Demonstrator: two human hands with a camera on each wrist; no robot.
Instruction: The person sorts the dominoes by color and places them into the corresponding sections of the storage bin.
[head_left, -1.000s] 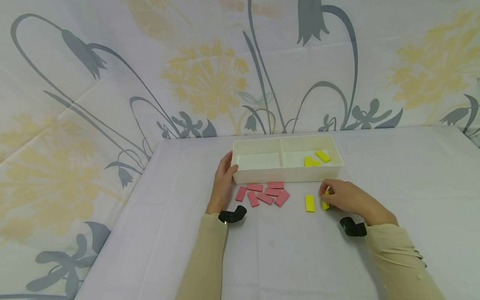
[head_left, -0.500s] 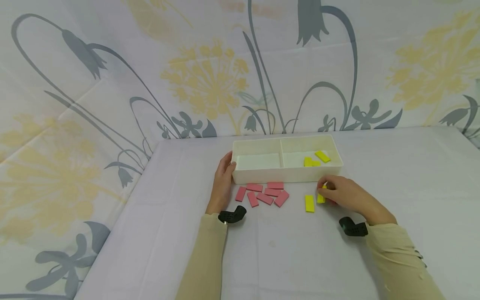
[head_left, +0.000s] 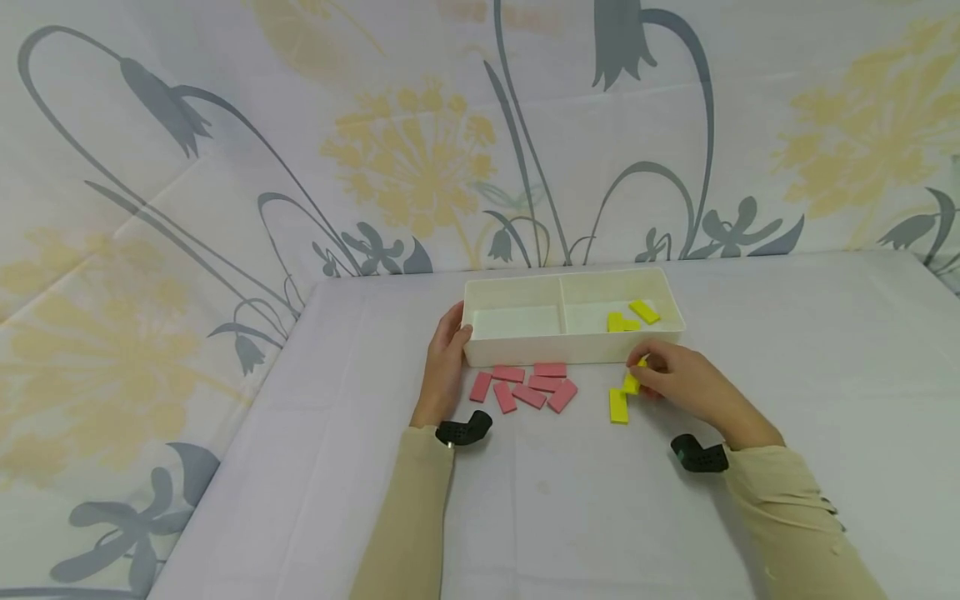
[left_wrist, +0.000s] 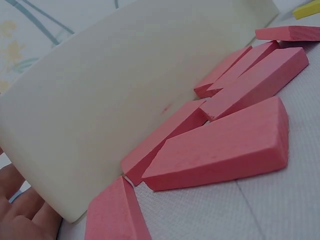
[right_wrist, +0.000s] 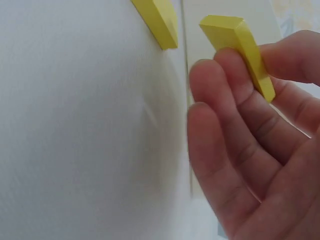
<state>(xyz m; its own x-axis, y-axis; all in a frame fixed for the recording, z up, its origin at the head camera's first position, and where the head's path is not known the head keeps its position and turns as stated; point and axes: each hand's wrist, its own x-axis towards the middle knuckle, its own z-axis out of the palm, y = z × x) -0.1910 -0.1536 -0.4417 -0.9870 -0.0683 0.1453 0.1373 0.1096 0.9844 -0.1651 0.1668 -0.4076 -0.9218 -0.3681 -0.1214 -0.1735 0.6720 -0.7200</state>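
My right hand (head_left: 678,375) pinches a yellow wooden block (right_wrist: 250,47) between thumb and fingers, in front of the white two-compartment box (head_left: 525,350). Another yellow block (head_left: 618,407) lies on the cloth just below the held one. Several yellow blocks (head_left: 643,312) lie in the box's right compartment. My left hand (head_left: 444,367) holds the box by its left end, thumb at the front corner; part of its fingers is hidden by the box. Several pink blocks (left_wrist: 225,145) lie scattered along the box's front wall, to the right of my left hand.
A pale cloth (head_left: 555,508) covers the table. Behind the box rises a flower-patterned curtain (head_left: 420,167). A divider (head_left: 564,306) splits the box, and its left compartment (head_left: 517,321) shows a bare floor.
My right hand has lifted the yellow block off the cloth and moved it left and towards the box. The left hand stays on the box's left end.
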